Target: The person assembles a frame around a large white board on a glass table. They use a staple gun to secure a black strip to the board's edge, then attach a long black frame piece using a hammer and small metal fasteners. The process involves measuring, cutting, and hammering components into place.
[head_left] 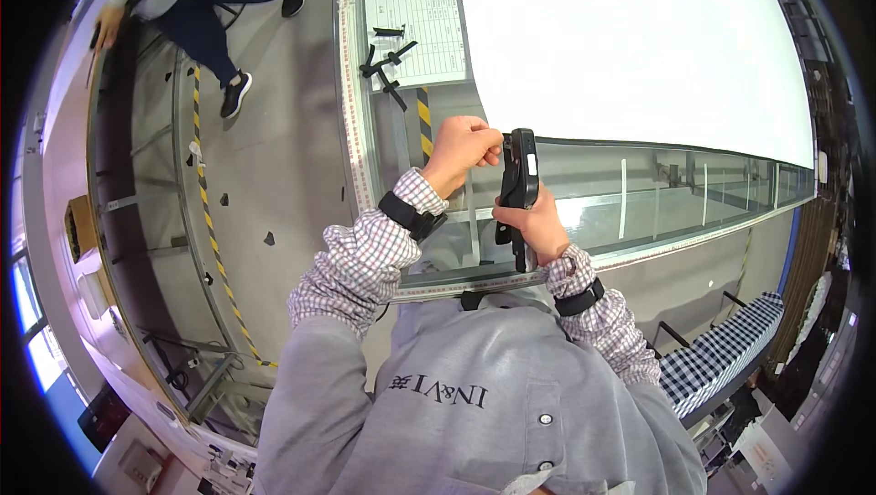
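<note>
At the bottom of the frame, a grey shirt [456, 440] is seen, with a checked sleeve [351, 267] worn on each forearm and a black band [581, 298] fastened round each wrist. Above it, at the centre, a black tool [522, 176] is held nearly upright, its length run up and down the frame. It is gripped from the right by the right hand [540, 226], whose fingers are wrapped round its lower half. By the left hand [461, 153], the tool's upper left side is met or nearly met; its fingers are curled in, the tips drawn together, and whether anything small is pinched cannot be told.

The tool is held over the near part of a glass counter [349, 84]. Most of the counter's upper right is covered by a white sheet [630, 39]. At top centre-left, a printed paper [433, 48] is seen, with black strips [392, 58] scattered over its left side and lower edge.

At lower right, a bench [725, 354] is covered in black-and-white check. The floor at left is marked with yellow-and-black tape [208, 221]. At upper left, another person [205, 25] in dark trousers is seen.
</note>
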`<state>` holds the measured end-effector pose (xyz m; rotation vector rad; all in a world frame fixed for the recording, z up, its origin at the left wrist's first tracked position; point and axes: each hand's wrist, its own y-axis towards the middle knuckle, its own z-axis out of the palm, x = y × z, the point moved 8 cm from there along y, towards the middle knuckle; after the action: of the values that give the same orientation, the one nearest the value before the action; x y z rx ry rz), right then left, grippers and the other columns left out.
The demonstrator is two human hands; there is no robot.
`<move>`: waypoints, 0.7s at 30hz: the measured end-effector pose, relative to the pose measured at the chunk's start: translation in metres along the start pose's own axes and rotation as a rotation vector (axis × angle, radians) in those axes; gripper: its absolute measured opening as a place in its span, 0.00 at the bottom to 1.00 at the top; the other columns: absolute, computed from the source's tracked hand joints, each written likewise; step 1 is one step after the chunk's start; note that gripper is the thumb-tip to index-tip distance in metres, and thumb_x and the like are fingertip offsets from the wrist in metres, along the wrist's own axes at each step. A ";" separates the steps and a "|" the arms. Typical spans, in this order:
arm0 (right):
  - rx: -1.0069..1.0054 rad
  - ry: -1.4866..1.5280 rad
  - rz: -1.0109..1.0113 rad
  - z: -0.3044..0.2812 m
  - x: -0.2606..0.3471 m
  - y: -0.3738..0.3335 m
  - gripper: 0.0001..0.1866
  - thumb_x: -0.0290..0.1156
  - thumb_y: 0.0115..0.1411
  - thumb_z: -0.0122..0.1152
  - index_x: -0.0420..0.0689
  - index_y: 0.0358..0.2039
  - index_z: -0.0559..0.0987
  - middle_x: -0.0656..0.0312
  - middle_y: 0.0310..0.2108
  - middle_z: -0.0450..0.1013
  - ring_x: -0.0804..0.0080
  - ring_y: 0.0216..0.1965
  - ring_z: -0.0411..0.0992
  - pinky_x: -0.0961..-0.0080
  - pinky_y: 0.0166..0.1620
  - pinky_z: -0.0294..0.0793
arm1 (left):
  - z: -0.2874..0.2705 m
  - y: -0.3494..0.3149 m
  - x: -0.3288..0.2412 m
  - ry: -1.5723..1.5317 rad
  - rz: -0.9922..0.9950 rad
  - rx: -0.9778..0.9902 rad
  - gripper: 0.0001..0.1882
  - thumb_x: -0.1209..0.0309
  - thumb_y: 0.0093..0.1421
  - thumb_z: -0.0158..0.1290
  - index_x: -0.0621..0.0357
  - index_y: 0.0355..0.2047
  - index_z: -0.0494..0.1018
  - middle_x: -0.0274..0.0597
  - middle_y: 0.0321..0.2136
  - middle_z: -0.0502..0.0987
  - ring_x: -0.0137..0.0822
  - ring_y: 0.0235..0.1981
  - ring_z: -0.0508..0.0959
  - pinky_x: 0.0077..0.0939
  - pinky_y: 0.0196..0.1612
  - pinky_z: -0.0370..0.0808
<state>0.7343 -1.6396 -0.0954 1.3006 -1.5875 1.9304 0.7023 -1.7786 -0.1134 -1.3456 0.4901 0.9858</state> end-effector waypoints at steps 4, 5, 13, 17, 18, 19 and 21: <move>-0.010 -0.096 -0.040 -0.003 0.001 0.004 0.17 0.21 0.35 0.62 0.40 0.27 0.67 0.65 0.20 0.68 0.78 0.21 0.66 0.81 0.26 0.67 | -0.001 0.000 0.003 0.002 -0.006 -0.001 0.05 0.74 0.47 0.50 0.63 0.18 0.69 0.36 0.15 0.70 0.24 0.15 0.70 0.14 0.17 0.63; -0.017 -0.108 -0.050 -0.003 -0.001 0.005 0.17 0.21 0.34 0.62 0.39 0.27 0.67 0.65 0.20 0.68 0.78 0.21 0.66 0.80 0.26 0.67 | -0.001 0.000 0.002 -0.008 -0.001 -0.009 0.04 0.75 0.46 0.50 0.64 0.18 0.69 0.37 0.15 0.71 0.24 0.14 0.70 0.14 0.17 0.65; -0.012 -0.099 -0.034 -0.003 -0.010 0.009 0.16 0.21 0.33 0.61 0.39 0.26 0.67 0.65 0.20 0.68 0.78 0.21 0.66 0.80 0.26 0.67 | -0.001 0.002 0.003 -0.044 0.020 -0.028 0.04 0.77 0.43 0.50 0.67 0.18 0.70 0.39 0.14 0.71 0.25 0.13 0.70 0.16 0.16 0.68; -0.066 -0.151 -0.060 -0.005 -0.010 0.010 0.12 0.22 0.35 0.60 0.39 0.23 0.68 0.64 0.17 0.68 0.77 0.20 0.67 0.80 0.24 0.67 | 0.001 0.001 0.002 -0.010 0.020 -0.011 0.04 0.76 0.46 0.50 0.64 0.19 0.69 0.37 0.15 0.71 0.24 0.14 0.71 0.14 0.18 0.66; -0.060 -0.179 -0.020 -0.005 -0.012 0.011 0.11 0.22 0.35 0.60 0.38 0.22 0.69 0.63 0.16 0.69 0.76 0.18 0.67 0.80 0.23 0.67 | 0.001 0.001 0.002 -0.010 0.022 -0.006 0.04 0.76 0.46 0.50 0.64 0.19 0.70 0.37 0.15 0.71 0.24 0.15 0.71 0.14 0.18 0.66; -0.055 -0.205 0.021 -0.005 -0.014 0.011 0.10 0.23 0.36 0.60 0.38 0.21 0.69 0.63 0.15 0.69 0.76 0.17 0.68 0.80 0.22 0.67 | 0.001 0.000 0.002 -0.009 0.021 0.000 0.04 0.76 0.46 0.50 0.64 0.19 0.70 0.37 0.15 0.71 0.24 0.15 0.71 0.14 0.18 0.66; -0.036 -0.195 0.073 -0.003 -0.020 0.012 0.08 0.23 0.37 0.59 0.38 0.19 0.69 0.62 0.14 0.69 0.75 0.15 0.68 0.79 0.20 0.67 | 0.000 0.003 0.006 0.020 0.024 -0.003 0.04 0.75 0.46 0.50 0.64 0.20 0.70 0.37 0.15 0.71 0.25 0.15 0.71 0.15 0.18 0.66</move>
<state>0.7347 -1.6351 -0.1180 1.4740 -1.7772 1.8549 0.7033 -1.7773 -0.1204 -1.3565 0.5210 0.9937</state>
